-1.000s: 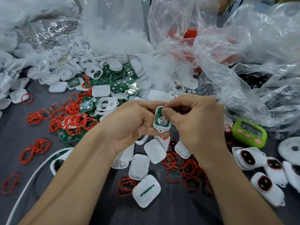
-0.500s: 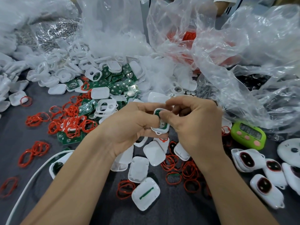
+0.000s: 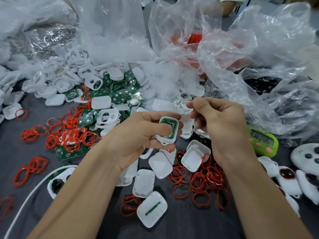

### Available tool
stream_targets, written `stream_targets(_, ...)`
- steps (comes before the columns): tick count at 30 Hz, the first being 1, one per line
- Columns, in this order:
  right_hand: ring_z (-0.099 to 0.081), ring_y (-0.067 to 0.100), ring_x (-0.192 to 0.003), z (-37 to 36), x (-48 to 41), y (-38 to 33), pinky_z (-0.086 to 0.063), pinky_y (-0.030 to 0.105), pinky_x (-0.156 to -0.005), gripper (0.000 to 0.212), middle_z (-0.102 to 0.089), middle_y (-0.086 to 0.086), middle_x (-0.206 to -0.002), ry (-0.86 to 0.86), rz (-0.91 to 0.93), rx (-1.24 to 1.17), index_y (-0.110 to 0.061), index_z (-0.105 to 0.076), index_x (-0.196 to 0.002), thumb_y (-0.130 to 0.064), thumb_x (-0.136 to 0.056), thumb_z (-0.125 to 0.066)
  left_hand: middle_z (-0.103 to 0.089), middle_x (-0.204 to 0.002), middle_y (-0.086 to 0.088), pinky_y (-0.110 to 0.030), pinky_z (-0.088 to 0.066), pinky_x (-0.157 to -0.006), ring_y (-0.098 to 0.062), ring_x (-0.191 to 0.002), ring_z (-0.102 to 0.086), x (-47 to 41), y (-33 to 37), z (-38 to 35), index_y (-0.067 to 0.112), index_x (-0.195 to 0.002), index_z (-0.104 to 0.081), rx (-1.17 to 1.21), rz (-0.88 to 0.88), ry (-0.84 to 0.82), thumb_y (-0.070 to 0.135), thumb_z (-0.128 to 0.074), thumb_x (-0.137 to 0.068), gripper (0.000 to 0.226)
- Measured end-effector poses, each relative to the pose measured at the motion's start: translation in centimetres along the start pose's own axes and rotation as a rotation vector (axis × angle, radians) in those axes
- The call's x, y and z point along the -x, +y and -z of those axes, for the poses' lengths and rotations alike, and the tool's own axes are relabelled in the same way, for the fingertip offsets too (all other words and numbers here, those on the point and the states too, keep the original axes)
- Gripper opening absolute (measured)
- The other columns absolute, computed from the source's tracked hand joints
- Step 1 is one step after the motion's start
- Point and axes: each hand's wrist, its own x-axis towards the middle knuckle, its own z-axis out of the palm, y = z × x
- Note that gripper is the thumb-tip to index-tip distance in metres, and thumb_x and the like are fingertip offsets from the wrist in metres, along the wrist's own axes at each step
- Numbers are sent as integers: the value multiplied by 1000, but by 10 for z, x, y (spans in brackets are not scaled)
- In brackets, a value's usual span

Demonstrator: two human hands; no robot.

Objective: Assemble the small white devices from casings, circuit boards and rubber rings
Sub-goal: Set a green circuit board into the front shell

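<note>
A dark grey table fills the frame from edge to edge. Crumpled clear plastic bags cover its upper half, heaped thickest at the upper right, with something red showing through them at the top centre. At the upper left, spilling toward the middle, lies a heap of white casings, and green circuit boards are mixed into its right side. Red rubber rings lie in loose clusters at the centre left, with another patch at the lower right of centre and a few strays along the left edge. Two bare forearms come up from the bottom edge. The left hand, in the middle of the frame, grips an open casing with its fingers curled behind it; a single board sits inside, and the thumb presses down on it. The right hand hangs just to the right, apart from the casing, its fingers curled and thumb near the forefinger; I cannot tell whether they pinch anything. More white shells lie below the hands. Finished devices sit at the lower right, a green timer is at the right edge, and a white cable crosses the lower left
</note>
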Motion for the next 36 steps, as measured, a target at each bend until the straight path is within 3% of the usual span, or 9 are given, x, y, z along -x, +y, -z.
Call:
stream_targets(10,-53,14,-51,0,0,2,-49,25,-56,24,-69,6,-65,-19,22,22,-20,-81,-76,-19,-97,-70,-78,-102,-18,-35,-65,-66,-25,-92,-77,1,1,-2,9,-96,-82,-16,-2,19,-16,-57,-90,36)
stream_targets(17,-67,13,-66,-5,3,5,-53,24,-62,13,-77,4,-78,-181,-38,91,-26,-81,-86,-20,-94,-72,-77,-108,-19,-33,-64,-68,-26,-89,-74,-1,1,-3,7,-111,-78,-26,-8,41,-10,-60,-92,32)
stream_targets(21,-69,13,-65,2,1,1,-55,24,-62,15,-77,2,-76,-48,-15,92,-24,-81,-86,-16,-93,-72,-77,-109,-18,-36,-65,-71,-27,-93,-76,-1,1,-2,5,-114,-75,40,-2,55,-4,-60,-94,26)
stream_targets(24,-71,8,-66,15,-3,-3,-60,25,-65,16,-76,-14,-74,110,105,372,-32,-80,-88,-18,-90,-72,-77,-109,-19,-37,-65,-71,-29,-96,-77,-2,1,-1,4,-111,-76,80,8,67,-1,-56,-97,25)
stream_targets(27,-69,-6,-73,23,-5,-10,-54,9,-67,20,-74,-19,-74,152,191,523,-31,-81,-92,-13,-89,-72,-77,-108,-17,-34,-64,-68,-27,-95,-77,-3,1,0,7,-100,-81,72,4,88,-4,-56,-95,28)
stream_targets(32,-55,-22,-69,19,-9,-20,-35,-6,-61,23,-62,-30,-65,-57,189,845,-32,-81,-95,-13,-83,-77,-78,-108,-16,-33,-64,-68,-25,-97,-77,-3,2,-1,9,-98,-81,70,0,120,-4,-56,-96,28)
stream_targets(34,-60,-12,-86,10,-8,-20,-40,1,-80,32,-73,-26,-88,-174,197,962,-32,-80,-107,-16,-80,-80,-78,-108,-17,-33,-64,-67,-26,-98,-77,-3,3,-1,7,-101,-80,93,-3,133,2,-55,-98,26)
stream_targets(36,-58,12,-108,1,-7,-15,-43,22,-91,39,-72,-8,-104,-209,208,1067,-32,-77,-114,-19,-78,-83,-77,-109,-17,-33,-64,-66,-26,-98,-77,-1,4,-2,6,-108,-76,115,-2,138,10,-53,-101,24)
